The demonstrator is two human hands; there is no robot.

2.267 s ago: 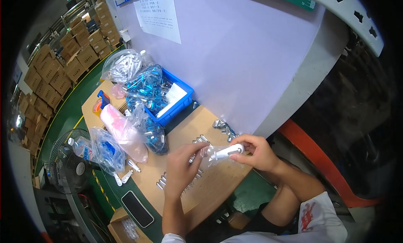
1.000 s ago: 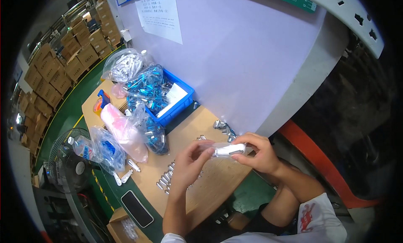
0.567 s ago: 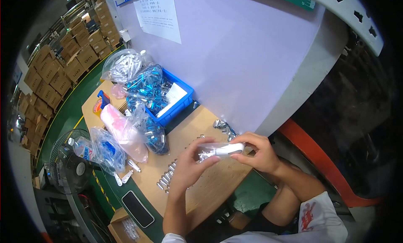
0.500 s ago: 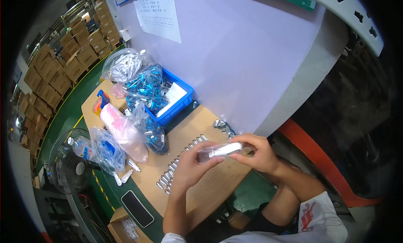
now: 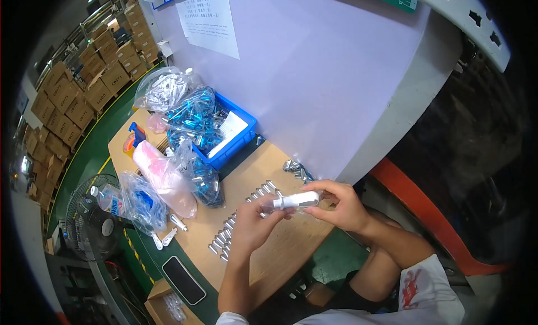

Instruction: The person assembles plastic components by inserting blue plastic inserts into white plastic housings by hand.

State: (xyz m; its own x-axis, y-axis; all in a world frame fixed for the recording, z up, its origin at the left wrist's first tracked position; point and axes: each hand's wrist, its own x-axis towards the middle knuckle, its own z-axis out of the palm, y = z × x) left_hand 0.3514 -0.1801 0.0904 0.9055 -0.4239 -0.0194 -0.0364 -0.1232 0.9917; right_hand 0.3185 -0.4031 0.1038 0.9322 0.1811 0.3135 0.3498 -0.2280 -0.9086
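Above the table's front edge, both hands hold a white handle-shaped piece (image 5: 296, 200) with a grey oval on its side and a clear plastic bag around it. My left hand (image 5: 253, 223) pinches the narrow end and the bunched film, its fingertips partly hidden. The rounded end rests between the thumb and fingers of my right hand (image 5: 343, 207). Beside my left hand, several small metal cylinders (image 5: 225, 235) lie in rows on the wooden table (image 5: 274, 257). A small heap of metal parts (image 5: 297, 169) lies beyond my hands.
At the back stands a blue bin (image 5: 238, 141) with bagged blue and metal parts (image 5: 193, 114). A pink-white bag (image 5: 162, 176), a clear bag (image 5: 143, 201), white pieces (image 5: 169, 236) and a phone (image 5: 184, 280) are at left. A fan (image 5: 95, 224) stands beyond; a partition (image 5: 330, 72) rises behind.
The white piece has turned, so its grey oval now shows. The film around its narrow end is more bunched at my left hand. Both hands stay nearly in place.
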